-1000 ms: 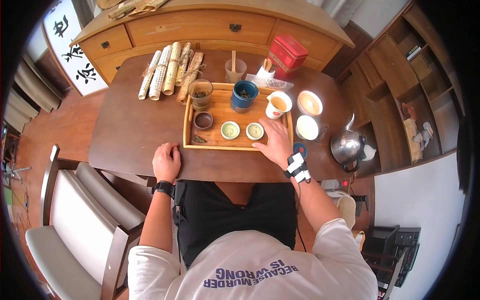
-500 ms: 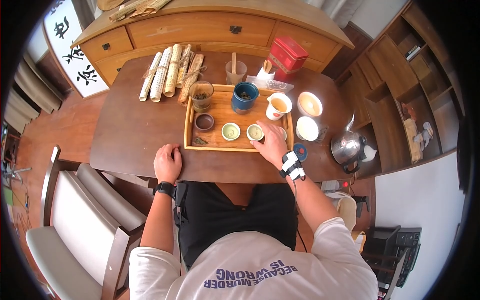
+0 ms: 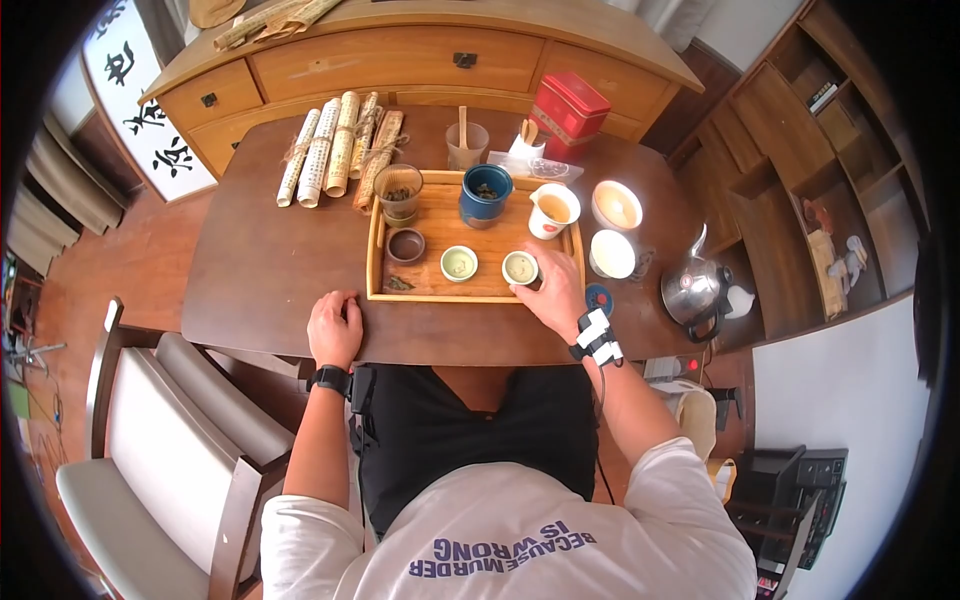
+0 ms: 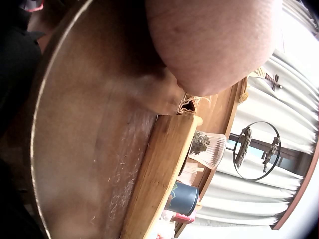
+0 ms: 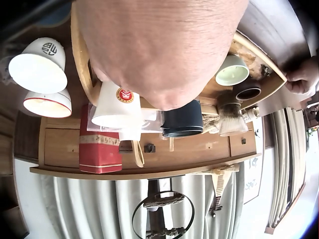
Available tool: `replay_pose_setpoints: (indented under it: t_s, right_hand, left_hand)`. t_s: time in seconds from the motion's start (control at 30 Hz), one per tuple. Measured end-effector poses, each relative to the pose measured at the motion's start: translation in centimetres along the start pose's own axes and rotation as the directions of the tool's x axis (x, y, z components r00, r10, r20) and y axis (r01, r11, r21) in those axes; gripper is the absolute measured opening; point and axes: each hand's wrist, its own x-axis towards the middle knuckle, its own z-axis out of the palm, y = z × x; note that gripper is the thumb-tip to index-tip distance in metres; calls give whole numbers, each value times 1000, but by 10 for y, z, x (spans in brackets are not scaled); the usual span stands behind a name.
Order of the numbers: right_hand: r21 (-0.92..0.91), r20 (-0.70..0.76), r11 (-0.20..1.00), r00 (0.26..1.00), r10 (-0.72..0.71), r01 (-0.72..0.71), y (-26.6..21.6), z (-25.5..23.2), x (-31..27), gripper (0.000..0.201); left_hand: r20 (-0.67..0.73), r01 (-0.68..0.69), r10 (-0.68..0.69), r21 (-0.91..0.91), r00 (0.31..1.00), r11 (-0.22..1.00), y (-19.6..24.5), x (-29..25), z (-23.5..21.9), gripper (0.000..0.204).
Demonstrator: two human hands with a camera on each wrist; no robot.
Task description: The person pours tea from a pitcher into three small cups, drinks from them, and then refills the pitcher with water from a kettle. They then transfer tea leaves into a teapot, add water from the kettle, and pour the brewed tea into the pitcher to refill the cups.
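My right hand [image 3: 552,290] pinches the rim of a small pale green cup [image 3: 519,268] between thumb and fingers, at the front right of the bamboo tray [image 3: 430,297]. A matching green cup [image 3: 459,264] stands to its left, and a dark brown cup [image 3: 405,246] farther left. In the right wrist view my right hand [image 5: 159,50] hides the cup it holds, while the other green cup [image 5: 232,70] shows. My left hand [image 3: 336,325] rests on the table's front edge, left of the tray, fingers loosely bent, holding nothing.
Along the tray's back stand a ribbed glass [image 3: 398,195], a blue pot [image 3: 486,196] and a white pitcher [image 3: 553,210]. Right of the tray are two white bowls [image 3: 617,206] and a steel kettle [image 3: 692,292]. Paper scrolls [image 3: 343,145] and a red tin [image 3: 570,112] lie beyond.
My right hand first moved left to the green cup and took hold of it, then shifted slightly right with it, away from the other green cup. My left hand has stayed put.
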Motion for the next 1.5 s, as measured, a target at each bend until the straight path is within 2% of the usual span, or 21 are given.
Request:
replay_pose_setpoints:
  t_s: [0.27, 0.43, 0.63, 0.73, 0.97, 1.07, 1.1, 1.2, 1.33, 1.37, 1.5]
  right_hand:
    - [4, -65, 1000, 998, -6, 6, 1, -25, -8, 66]
    - [46, -90, 998, 995, 50, -46, 4, -43, -15, 66]
    - [68, -109, 992, 988, 113, -106, 7, -63, -23, 67]
    - [120, -131, 982, 979, 159, -144, 21, -64, -28, 68]
    - [121, -175, 976, 964, 200, -181, 38, -80, -34, 69]
    - [198, -202, 959, 949, 241, -202, 49, -85, -36, 68]
    - [164, -171, 959, 951, 258, -231, 56, -87, -36, 70]
    - [168, -177, 947, 937, 301, -273, 71, -94, -37, 70]
    - [81, -204, 950, 927, 313, -303, 88, -103, -38, 71]
    - [108, -294, 963, 917, 268, -247, 97, -100, -37, 69]
    - [-9, -291, 961, 920, 263, -277, 111, -107, -36, 69]
  left_hand:
    - [-4, -12, 12, 5, 1000, 1000, 1, 0, 0, 10]
    - [46, 32, -31, -3, 998, 999, 3, 0, -3, 12]
    - [29, 17, -17, 8, 999, 1000, 0, 0, -1, 12]
    - [0, -25, 25, 8, 1000, 1000, -3, 0, 2, 11]
    - [0, -26, 26, 13, 1000, 1000, -2, -1, 2, 11]
    - [-1, -25, 25, 11, 1000, 1000, -3, -1, 2, 11]
    - [1, -26, 26, 15, 1000, 1000, -3, -1, 2, 11]
    - [4, -26, 26, 23, 1000, 999, -4, 0, 3, 11]
    - [21, -8, 7, 31, 1000, 999, -4, -1, 2, 12]
    - [20, -8, 8, 30, 1000, 1000, -4, -1, 2, 12]
    - [21, -4, 3, 32, 1000, 999, -5, -1, 3, 11]
